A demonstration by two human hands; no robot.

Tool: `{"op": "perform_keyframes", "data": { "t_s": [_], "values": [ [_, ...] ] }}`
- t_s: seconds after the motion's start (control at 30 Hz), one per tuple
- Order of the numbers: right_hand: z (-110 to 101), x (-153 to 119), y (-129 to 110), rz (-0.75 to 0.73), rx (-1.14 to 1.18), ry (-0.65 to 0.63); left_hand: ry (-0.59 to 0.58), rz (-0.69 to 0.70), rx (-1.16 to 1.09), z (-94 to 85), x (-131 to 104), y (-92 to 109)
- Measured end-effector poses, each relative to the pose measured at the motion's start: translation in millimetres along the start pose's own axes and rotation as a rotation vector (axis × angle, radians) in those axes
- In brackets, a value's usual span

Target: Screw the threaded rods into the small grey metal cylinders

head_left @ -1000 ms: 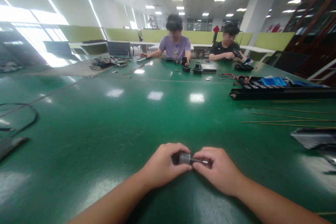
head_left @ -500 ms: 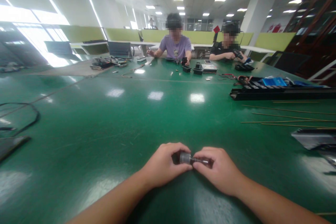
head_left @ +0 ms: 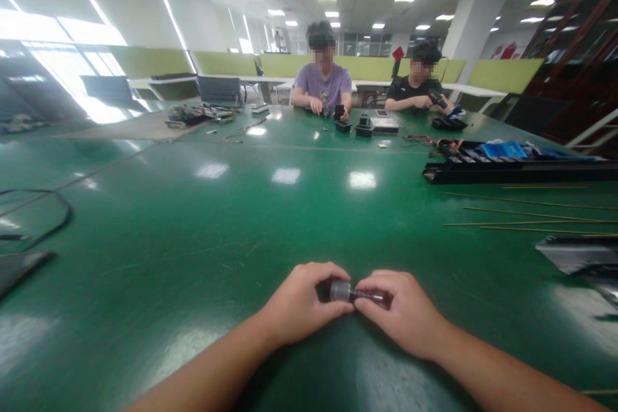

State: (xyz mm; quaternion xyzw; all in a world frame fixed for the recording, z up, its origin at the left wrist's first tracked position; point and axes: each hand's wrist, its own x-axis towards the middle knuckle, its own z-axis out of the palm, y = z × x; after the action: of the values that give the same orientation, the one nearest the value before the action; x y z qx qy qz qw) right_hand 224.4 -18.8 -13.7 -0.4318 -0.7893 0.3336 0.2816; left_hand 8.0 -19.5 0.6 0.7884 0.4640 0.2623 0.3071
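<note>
A grey metal cylinder with a thin ridged shaft [head_left: 340,290] lies sideways just above the green table [head_left: 232,225], near its front edge. My left hand [head_left: 309,299] is closed round the cylinder end, thumb below and fingers above. The fingers of my right hand [head_left: 400,309] are curled round the shaft end, whose bright tip shows between thumb and fingers. Both hands' fingertips nearly meet at the middle of the part. Whether the part rests on the table cannot be made out.
Across the table sit a person in purple [head_left: 333,84] and a person in black [head_left: 410,91], with small black boxes [head_left: 364,131] before them. At right are a black channel [head_left: 512,172], thin rods [head_left: 531,212] and a metal piece [head_left: 564,254]; at left, a black cable [head_left: 67,215].
Across the table, the hand of the person in purple has moved inward to the small things in front of them. My hands and the metal part have not visibly moved.
</note>
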Motion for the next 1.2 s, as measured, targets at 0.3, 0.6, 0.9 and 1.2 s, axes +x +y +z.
{"op": "perform_keyframes", "data": {
  "t_s": [0.3,0.6,0.9,1.2],
  "values": [
    [0.4,0.8,0.6,0.010,0.014,0.012,-0.002,-0.012,-0.008,-0.7,0.1,0.2],
    [0.1,1.9,-0.8,0.006,0.000,0.014,-0.019,-0.011,-0.013,-2.1,1.0,1.4],
    [0.6,0.9,-1.4,0.008,-0.003,0.016,-0.012,-0.016,-0.019,-2.1,0.5,2.0],
    [-0.4,-1.1,0.0,-0.009,-0.004,-0.004,-0.006,-0.010,0.000,-1.5,-0.2,0.3]
  ]
}}
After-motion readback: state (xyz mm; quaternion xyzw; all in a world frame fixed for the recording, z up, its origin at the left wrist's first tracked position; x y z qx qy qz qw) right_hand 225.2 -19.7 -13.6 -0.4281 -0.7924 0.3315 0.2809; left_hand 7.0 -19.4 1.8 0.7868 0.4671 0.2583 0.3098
